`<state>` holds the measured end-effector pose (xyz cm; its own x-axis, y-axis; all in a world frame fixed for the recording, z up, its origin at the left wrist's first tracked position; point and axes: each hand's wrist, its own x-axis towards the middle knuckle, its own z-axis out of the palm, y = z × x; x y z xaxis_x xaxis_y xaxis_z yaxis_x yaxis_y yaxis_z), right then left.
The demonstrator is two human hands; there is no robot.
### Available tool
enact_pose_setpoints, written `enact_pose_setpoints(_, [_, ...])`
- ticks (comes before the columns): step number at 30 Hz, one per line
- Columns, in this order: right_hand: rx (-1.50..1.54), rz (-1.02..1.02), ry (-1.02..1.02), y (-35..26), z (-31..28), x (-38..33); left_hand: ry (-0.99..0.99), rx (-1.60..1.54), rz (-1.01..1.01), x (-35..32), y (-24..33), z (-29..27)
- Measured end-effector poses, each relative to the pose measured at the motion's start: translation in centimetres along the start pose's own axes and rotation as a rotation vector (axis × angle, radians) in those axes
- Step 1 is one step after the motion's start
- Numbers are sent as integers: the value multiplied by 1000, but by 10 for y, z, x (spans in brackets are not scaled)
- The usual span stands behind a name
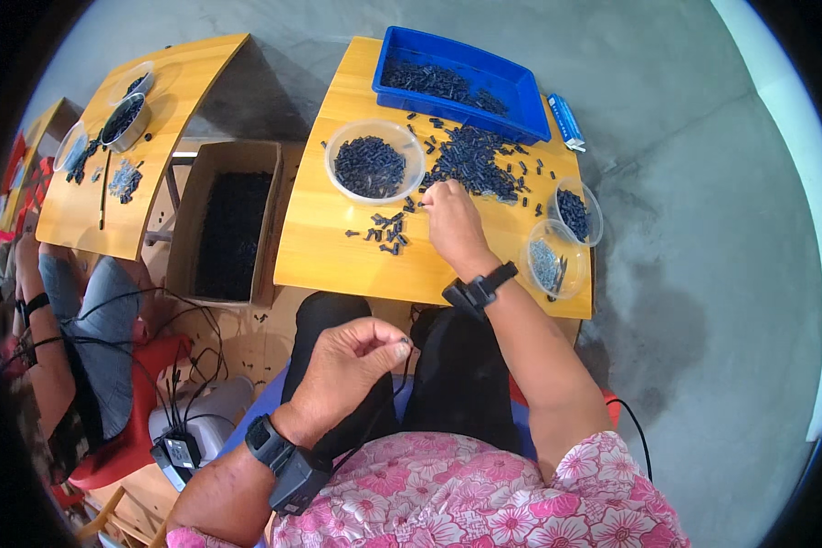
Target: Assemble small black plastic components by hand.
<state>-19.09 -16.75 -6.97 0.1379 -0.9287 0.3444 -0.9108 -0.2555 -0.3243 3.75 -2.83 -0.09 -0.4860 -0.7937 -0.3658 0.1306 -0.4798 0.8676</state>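
Note:
My left hand (pixel 349 363) hovers above my lap with thumb and forefinger pinched together; a tiny dark bit shows at the fingertips, too small to name. Over the yellow table, my right hand (pixel 454 224) reaches down with its fingers closed at the near edge of a loose pile of small black plastic parts (pixel 470 160). What those fingers grip, if anything, is hidden. Left of that hand stands a clear round tub (pixel 334 146) full of black parts. A few more black pieces (pixel 390 233) lie scattered on the tabletop below the tub.
Behind the pile sits a blue tray (pixel 521 87) with black parts, a blue-and-white box (pixel 566 121) beside it. Two clear tubs (pixel 596 219) hold black parts and small pale pieces (pixel 545 265). Leftward are a carton (pixel 267 219), another table (pixel 160 110), a seated person (pixel 110 338) and cables.

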Motion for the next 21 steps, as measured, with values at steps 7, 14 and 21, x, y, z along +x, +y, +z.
enact_pose_setpoints(7, [928,293,-229,-66,-70,-53,119,-166,218,2,-2,-3])
enact_pose_setpoints(14, [937,228,-221,-103,-94,-104,16,-181,206,-4,-10,10])
enact_pose_setpoints(21, [742,52,-51,-110,-112,-125,-15,-127,268,-12,-20,26])
